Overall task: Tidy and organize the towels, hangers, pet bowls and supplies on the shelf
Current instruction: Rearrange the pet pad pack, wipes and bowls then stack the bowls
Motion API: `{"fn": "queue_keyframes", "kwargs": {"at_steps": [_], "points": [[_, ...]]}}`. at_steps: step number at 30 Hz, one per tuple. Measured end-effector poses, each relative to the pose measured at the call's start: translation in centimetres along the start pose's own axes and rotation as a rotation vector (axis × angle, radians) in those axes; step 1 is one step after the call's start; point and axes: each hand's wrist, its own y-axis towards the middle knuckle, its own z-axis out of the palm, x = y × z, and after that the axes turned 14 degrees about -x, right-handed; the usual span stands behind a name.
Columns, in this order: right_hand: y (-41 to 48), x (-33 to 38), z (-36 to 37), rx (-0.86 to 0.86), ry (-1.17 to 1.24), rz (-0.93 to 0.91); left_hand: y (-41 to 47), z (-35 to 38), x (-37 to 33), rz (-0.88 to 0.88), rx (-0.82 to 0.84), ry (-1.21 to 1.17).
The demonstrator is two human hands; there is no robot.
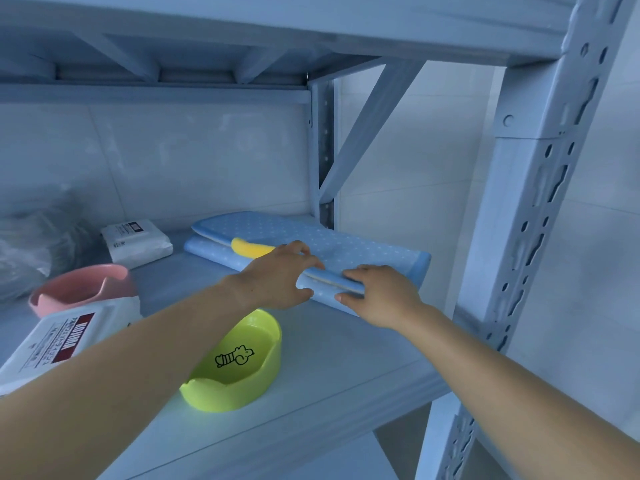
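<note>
A folded blue dotted towel with a yellow patch lies at the back right of the shelf. My left hand grips its near folded edge, fingers on top and thumb underneath. My right hand holds the same edge just to the right, thumb below it. A lime-green pet bowl with a cartoon print stands near the front, under my left forearm. A pink pet bowl sits at the left.
A white pack with red label leans against the pink bowl. Another white pack lies further back, with a crumpled clear plastic bag at far left. A perforated metal upright borders the shelf on the right.
</note>
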Motion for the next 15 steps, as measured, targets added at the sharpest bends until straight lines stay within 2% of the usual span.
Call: {"fn": "queue_keyframes", "kwargs": {"at_steps": [3,7,11,15], "points": [[-0.5,1.2,-0.3,-0.002,0.073,-0.036,-1.0,-0.6,0.1,0.008,0.000,-0.038],[-1.0,0.9,-1.4,-0.043,0.303,0.087,-2.3,-1.5,0.4,-0.004,-0.016,-0.084],[-2.7,0.7,-1.9,0.102,0.184,0.120,-2.7,-1.9,-0.7,-0.002,-0.040,-0.136],[-4.2,1.8,-2.2,0.098,0.232,0.104,-3.5,-1.7,-2.6,0.056,-0.085,-0.200]]}}
